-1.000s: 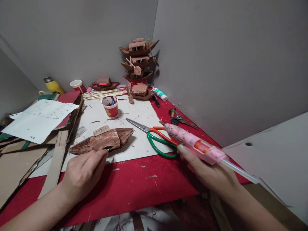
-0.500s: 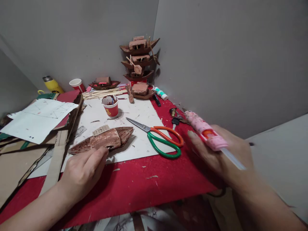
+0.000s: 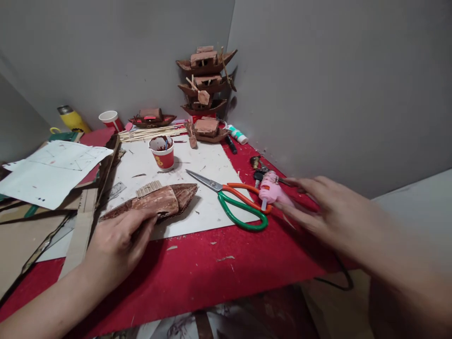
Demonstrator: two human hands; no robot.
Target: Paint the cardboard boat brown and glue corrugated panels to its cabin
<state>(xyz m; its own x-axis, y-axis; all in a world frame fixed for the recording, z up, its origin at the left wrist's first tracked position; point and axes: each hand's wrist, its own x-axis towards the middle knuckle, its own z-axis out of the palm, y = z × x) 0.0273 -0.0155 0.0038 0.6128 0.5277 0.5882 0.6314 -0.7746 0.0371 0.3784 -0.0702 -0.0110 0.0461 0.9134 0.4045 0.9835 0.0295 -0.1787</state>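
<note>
The brown cardboard model boat (image 3: 158,201), with a strip of short sticks on its roof, lies on the white sheet. My left hand (image 3: 122,238) grips its near side, fingers curled together and partly hiding the hull. On the right, a pink hot glue gun (image 3: 270,190) rests by the scissors' handles, a clear glue stick poking out of its rear. My right hand (image 3: 326,207) is at its handle, with thumb and fingers stretched apart on either side; its forearm is blurred. Open-bladed scissors (image 3: 229,197) with orange and green handles lie between the boat and the glue gun.
A paint-stained paper cup (image 3: 164,157) stands behind the boat. Finished model boats (image 3: 205,80) are stacked against the wall, near thin sticks (image 3: 151,133) and a white-green tube (image 3: 236,134). Cardboard and a drawn-on paper (image 3: 56,172) cover the left. Keys (image 3: 259,165) lie behind the glue gun.
My right hand has lowered the glue gun to the red table surface beside the scissors, turning it, and its fingers have spread. My left hand stays on the boat.
</note>
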